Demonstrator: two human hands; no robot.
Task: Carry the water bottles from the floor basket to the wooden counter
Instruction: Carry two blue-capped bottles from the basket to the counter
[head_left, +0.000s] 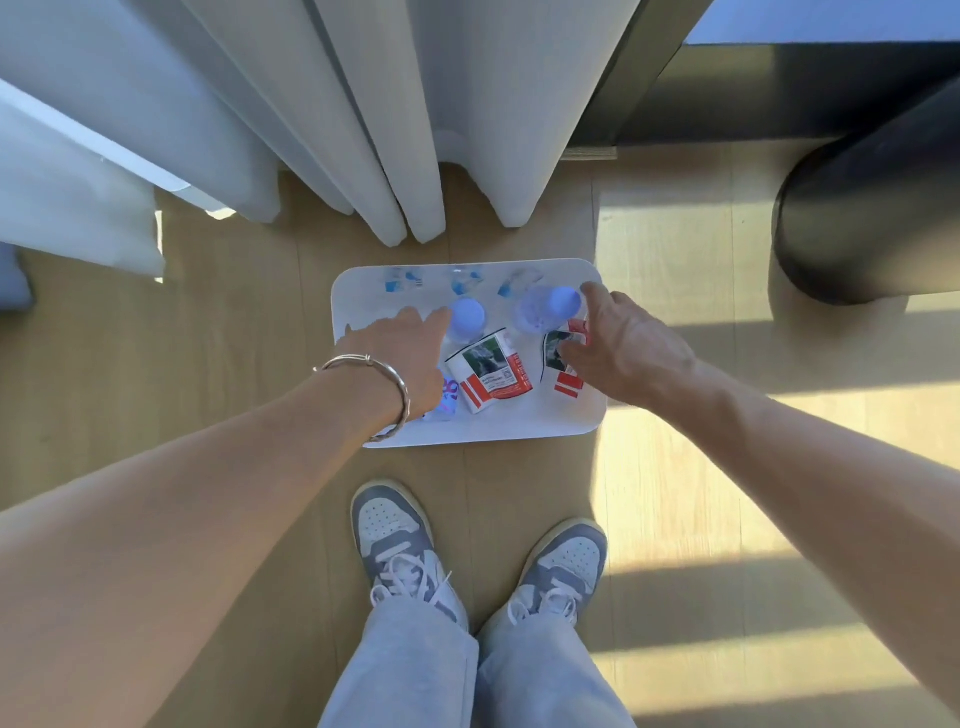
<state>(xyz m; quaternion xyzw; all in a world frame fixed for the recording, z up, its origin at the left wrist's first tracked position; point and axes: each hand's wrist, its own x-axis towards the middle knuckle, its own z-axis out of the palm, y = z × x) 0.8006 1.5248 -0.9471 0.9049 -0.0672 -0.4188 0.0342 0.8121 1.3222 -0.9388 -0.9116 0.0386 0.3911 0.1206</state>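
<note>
Two bottles (469, 318) stand in the basket (519, 434) at mid-frame. Left hand (400, 358) and right hand (626, 348) hover beside their caps, fingers loose, holding nothing; a careless grab could topple them.

Light wood floor (234, 338) on my feed: a white basket (493, 434) sits on it just ahead of the person's sneakers (392, 530), with curtains (405, 156) hanging along the far side.
</note>
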